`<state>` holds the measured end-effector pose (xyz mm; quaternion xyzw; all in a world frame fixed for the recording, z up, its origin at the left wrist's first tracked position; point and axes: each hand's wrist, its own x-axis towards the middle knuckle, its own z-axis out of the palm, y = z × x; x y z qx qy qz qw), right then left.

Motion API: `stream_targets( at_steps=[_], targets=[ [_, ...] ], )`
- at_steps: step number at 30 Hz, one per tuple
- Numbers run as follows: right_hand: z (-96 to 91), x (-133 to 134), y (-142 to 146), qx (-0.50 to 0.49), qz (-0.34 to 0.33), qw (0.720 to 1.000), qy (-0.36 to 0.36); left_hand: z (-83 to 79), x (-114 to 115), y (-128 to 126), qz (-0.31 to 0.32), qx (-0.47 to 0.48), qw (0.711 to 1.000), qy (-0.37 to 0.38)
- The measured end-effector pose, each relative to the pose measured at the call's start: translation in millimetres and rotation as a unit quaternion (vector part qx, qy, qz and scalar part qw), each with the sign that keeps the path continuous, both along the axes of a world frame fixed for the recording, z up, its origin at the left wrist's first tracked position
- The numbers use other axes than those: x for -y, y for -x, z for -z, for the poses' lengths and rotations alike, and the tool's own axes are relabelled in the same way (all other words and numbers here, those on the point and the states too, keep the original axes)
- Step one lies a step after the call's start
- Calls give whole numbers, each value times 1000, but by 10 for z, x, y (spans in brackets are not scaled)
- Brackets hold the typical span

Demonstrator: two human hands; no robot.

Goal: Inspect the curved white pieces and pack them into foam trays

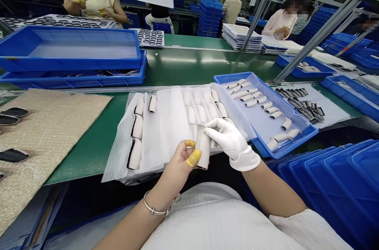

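Observation:
A curved, cream-coloured piece with a ribbed surface (203,147) is held upright between my two hands, close to my body. My left hand (186,157), with yellow finger cots on the thumb and a finger, grips its lower left side. My right hand (231,139), in a white glove, pinches its upper right edge. Beyond them lies a bag-like stack of thin white sheets (167,124). Similar cream pieces with dark edges (136,127) stand along its left side, and more show through the sheet at its right.
A blue tray (308,131) of cream pieces sits at the right, beside dark pieces on white paper (337,108). Blue trays (71,60) are stacked at the back left. A tan mat (68,124) bears black pieces. A metal post (308,49) slants up at the right. Co-workers sit across the bench.

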<state>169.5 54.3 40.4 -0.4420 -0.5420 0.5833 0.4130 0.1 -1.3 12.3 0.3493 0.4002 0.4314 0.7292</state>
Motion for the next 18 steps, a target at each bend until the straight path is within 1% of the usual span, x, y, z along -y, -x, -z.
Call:
stream_targets(
  at_steps=[2,5,9,10,11,13,15,17,18],
  targets=[
    [6,-5,3,9,2,1000,-4,0,-1,4,6,-18,1000,-19],
    [-8,-3,7,47,-14,999,-17,-2,-2,13,-5,-40,998,-42],
    [-18,-3,6,142,-55,983,-100,5,-1,26,-12,-127,990,-55],
    [-7,-11,3,148,-56,981,-112,7,0,30,-12,-136,989,-59],
    [10,-22,0,136,-53,983,-109,8,1,35,-14,-128,990,-62],
    [61,-54,-5,60,-40,995,-64,5,6,40,-15,-65,996,-55],
    [121,-80,4,-49,-24,998,-1,3,16,35,9,32,999,-15],
    [174,-84,33,-134,-11,990,36,13,31,15,52,125,990,48],
    [196,-74,57,-158,-2,986,44,25,40,1,75,167,980,77]
  ],
)
